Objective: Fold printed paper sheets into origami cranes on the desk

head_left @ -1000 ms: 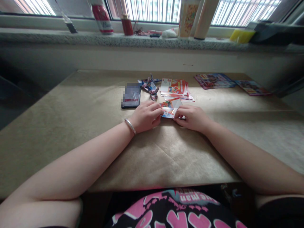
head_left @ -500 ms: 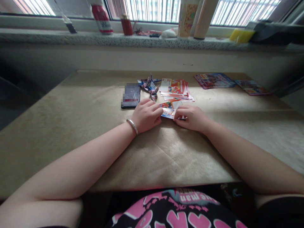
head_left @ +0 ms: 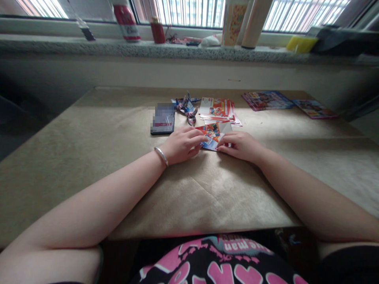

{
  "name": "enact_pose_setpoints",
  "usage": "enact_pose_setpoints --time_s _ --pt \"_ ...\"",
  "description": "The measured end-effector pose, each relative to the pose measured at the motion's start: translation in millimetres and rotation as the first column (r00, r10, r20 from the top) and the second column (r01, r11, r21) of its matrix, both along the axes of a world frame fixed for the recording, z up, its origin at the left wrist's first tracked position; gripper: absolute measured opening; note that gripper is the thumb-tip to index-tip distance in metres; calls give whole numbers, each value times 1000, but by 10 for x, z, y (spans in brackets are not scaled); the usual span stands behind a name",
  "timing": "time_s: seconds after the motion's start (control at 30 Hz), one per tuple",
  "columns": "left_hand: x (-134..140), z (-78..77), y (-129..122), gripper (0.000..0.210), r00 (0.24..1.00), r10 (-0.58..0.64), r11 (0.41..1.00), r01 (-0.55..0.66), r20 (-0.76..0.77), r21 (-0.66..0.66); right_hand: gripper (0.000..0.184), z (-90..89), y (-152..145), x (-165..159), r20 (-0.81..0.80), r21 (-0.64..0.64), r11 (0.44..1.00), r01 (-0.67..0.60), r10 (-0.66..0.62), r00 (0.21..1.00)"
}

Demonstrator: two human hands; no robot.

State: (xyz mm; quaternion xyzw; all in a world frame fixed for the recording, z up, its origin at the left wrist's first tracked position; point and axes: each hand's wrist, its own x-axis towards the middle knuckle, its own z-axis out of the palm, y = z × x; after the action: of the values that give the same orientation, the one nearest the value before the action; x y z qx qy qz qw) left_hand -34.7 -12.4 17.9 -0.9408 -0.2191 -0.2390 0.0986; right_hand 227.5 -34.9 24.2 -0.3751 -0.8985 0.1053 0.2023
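Between my hands is a small printed paper sheet [head_left: 213, 129] in red, white and blue, partly folded, with its blue lower edge towards me. The fingers of my left hand [head_left: 185, 144], bent together, grip its left side; a silver bracelet circles that wrist. At the lower right corner, the thumb and fingers of my right hand [head_left: 238, 145] pinch the paper. My fingers hide parts of both its sides. Just beyond it lies a stack of red and white printed sheets [head_left: 217, 108]. Folded paper pieces [head_left: 187, 107] in blue and dark colours sit to the left of that stack.
A phone [head_left: 163, 118] with a blurred-out screen lies left of my left hand. Printed packets [head_left: 268, 99] and another packet [head_left: 315, 108] rest at the table's far right. On the windowsill [head_left: 183, 53] stand a red-labelled bottle [head_left: 126, 21], a red cup [head_left: 158, 31] and other containers.
The sheet's upper part now shows more of its red and orange print. My left hand has shifted slightly nearer to me, and my right hand stays almost in place.
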Motion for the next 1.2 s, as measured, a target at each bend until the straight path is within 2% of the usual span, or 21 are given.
enact_pose_setpoints --time_s 0.13,0.23,0.3,0.4,0.53,0.7,0.83,0.93,1.07,1.13,1.2 --pt "15 16 -33 30 990 -88 993 79 -112 -88 18 -19 53 33 -78 113 990 87 -78 994" --pt "6 26 -41 28 989 -94 986 77 -113 -151 14 -64 127 94 -155 214 969 127 -94 983" --pt "-1 20 -35 29 991 -92 981 74 -96 -178 15 -111 178 136 -186 233 948 217 -175 967" --pt "-7 -1 -19 27 992 -96 979 80 -80 -187 24 -185 242 185 -242 149 930 336 -295 924" --pt "0 -2 -21 22 997 -49 988 38 -67 -149 27 -222 283 213 -319 -36 930 365 -356 878" --pt "6 3 -41 23 992 109 994 -110 -63 -15 24 -195 270 216 -302 39 914 403 -374 877" --pt "-12 -52 -38 27 970 237 971 -238 -60 -9 29 -188 261 229 -277 120 911 395 -352 894" --pt "-23 -92 -36 32 957 280 959 -282 -77 -13 32 -159 253 260 -213 221 912 346 -301 929" --pt "-21 -124 -51 37 924 376 926 -377 -68 -9 24 -58 222 307 -26 344 921 181 -183 983" --pt "-14 -129 -67 41 901 431 902 -432 -39 4 21 -8 200 316 76 368 925 97 -134 988" --pt "0 -120 -88 45 894 447 895 -447 -22 5 20 23 180 310 130 390 918 68 -128 983"
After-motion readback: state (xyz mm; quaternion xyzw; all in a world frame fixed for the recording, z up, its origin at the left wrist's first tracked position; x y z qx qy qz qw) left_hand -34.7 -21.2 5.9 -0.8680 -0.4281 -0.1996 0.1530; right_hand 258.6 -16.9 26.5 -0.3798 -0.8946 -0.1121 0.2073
